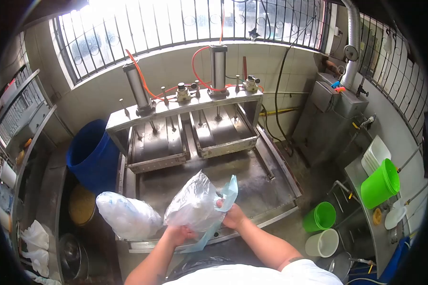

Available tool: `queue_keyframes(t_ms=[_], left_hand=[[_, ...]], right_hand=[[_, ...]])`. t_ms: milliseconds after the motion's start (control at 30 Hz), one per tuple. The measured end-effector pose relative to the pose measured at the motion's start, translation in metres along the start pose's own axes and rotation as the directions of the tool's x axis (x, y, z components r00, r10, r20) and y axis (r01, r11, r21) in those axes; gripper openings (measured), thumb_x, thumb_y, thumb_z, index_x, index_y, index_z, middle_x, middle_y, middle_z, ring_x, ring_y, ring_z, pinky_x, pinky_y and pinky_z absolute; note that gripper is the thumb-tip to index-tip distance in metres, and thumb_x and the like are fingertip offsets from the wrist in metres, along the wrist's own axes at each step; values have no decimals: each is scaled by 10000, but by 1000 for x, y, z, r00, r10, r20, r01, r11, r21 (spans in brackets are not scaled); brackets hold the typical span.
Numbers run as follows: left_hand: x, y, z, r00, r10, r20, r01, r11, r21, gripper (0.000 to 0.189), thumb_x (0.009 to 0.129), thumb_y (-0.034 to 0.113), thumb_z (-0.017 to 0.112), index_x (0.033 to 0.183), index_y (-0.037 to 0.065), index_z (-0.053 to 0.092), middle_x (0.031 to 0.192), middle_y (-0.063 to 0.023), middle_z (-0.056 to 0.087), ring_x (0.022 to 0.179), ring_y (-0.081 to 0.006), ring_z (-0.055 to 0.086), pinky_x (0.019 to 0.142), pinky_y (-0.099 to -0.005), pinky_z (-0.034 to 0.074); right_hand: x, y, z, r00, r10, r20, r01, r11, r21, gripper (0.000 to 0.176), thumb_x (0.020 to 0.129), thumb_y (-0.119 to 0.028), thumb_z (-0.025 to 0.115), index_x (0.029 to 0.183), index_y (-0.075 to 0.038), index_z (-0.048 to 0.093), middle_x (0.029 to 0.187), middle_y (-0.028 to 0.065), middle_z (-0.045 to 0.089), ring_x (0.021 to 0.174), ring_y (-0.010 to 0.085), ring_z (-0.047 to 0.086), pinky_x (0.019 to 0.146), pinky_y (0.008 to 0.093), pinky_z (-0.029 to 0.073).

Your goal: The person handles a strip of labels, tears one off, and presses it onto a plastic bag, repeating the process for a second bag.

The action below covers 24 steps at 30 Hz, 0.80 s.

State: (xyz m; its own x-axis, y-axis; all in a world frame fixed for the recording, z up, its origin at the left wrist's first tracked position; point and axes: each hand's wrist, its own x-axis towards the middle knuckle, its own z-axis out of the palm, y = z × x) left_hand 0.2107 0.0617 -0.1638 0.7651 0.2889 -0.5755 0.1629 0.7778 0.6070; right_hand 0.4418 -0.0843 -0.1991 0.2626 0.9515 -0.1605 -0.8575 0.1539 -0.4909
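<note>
A shiny, clear plastic bag (191,202) stands puffed up in front of me, over the front of the steel press table. My left hand (179,234) has its fingers curled at the bag's lower edge, gripping it. On the other side, my right hand (233,216) is closed around a light blue plastic sheet (229,190), touching the bag's right side. More of the blue plastic hangs down between my hands. Left of the clear bag rests a full white plastic bag (128,216), apart from my hands. What the clear bag contains is hard to make out.
Behind the bags is a steel press (190,104) with two pneumatic cylinders and two perforated trays. A blue barrel (92,152) stands at left. Green buckets (320,216) and a white bucket (322,243) are on the right, near a steel counter (361,190).
</note>
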Motion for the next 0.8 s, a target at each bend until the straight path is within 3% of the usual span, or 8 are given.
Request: queue_keyframes(t_ms=[67, 200, 267, 300, 467, 633, 733, 800], left_hand=[[-15, -8, 22, 996, 81, -28, -83, 995, -50, 320, 1025, 284, 616, 1294, 112, 638, 1136, -88, 734, 917, -250, 735, 713, -479, 627], [25, -33, -42, 976, 116, -183, -122, 992, -22, 324, 1026, 284, 609, 1289, 99, 639, 1146, -100, 731, 940, -247, 733, 737, -451, 628], [37, -32, -72, 958, 88, -273, -53, 990, 130, 338, 1039, 256, 584, 1321, 73, 629, 1210, -119, 721, 1048, -269, 720, 840, -444, 615], [40, -36, -68, 946, 168, -278, -188, 981, -47, 358, 1054, 255, 557, 1348, 61, 616, 1263, -129, 705, 1095, -285, 710, 881, -451, 600], [8, -32, -66, 981, 164, -107, -192, 913, -359, 381, 1075, 271, 509, 1385, 61, 585, 1333, -136, 671, 1137, -302, 685, 902, -491, 589], [-38, -33, -8, 921, 191, -339, -179, 982, 68, 373, 1063, 294, 541, 1395, 128, 575, 1273, -98, 683, 1057, -246, 692, 724, -429, 558], [2, -69, -36, 795, 396, -458, -381, 915, 130, 361, 1052, 300, 560, 1382, 153, 576, 1247, -75, 683, 1031, -246, 688, 672, -412, 526], [15, -67, -51, 788, 347, -508, -303, 938, 171, 382, 1046, 304, 564, 1386, 130, 571, 1269, -76, 682, 1048, -278, 687, 706, -454, 543]], right_hand=[[3, 18, -11, 999, 6, -48, -7, 1000, -13, 153, 984, -168, 713, 1113, -118, 648, 1115, 32, 705, 1015, 208, 676, 928, 398, 537], [13, 61, -26, 997, 55, -47, -62, 984, -165, 106, 1001, -180, 692, 1091, -141, 650, 1011, -4, 662, 905, 155, 645, 782, 333, 543], [7, 65, -10, 992, 118, 34, -116, 992, -42, 99, 1007, -154, 680, 1096, -135, 642, 982, -7, 644, 844, 136, 615, 699, 315, 521], [6, 68, 2, 994, 109, 24, -108, 993, -40, 103, 1010, -143, 672, 1107, -131, 639, 990, -3, 645, 842, 139, 616, 695, 321, 520], [-7, 62, 24, 996, 93, -10, -93, 996, -13, 196, 1000, -97, 680, 1188, -113, 628, 1129, 21, 651, 951, 170, 652, 771, 359, 566], [-35, 47, 50, 994, 102, 44, -92, 980, -177, 202, 993, -105, 679, 1185, -126, 619, 1128, 16, 645, 1038, 185, 666, 897, 386, 564], [-27, 56, 32, 993, 118, 6, -111, 955, -275, 203, 977, -81, 690, 1168, -103, 624, 1094, 24, 655, 1012, 182, 667, 896, 384, 561], [-26, 59, 32, 987, 154, -48, -161, 936, -314, 198, 969, -68, 696, 1153, -91, 628, 1072, 29, 660, 994, 176, 666, 893, 378, 559]])
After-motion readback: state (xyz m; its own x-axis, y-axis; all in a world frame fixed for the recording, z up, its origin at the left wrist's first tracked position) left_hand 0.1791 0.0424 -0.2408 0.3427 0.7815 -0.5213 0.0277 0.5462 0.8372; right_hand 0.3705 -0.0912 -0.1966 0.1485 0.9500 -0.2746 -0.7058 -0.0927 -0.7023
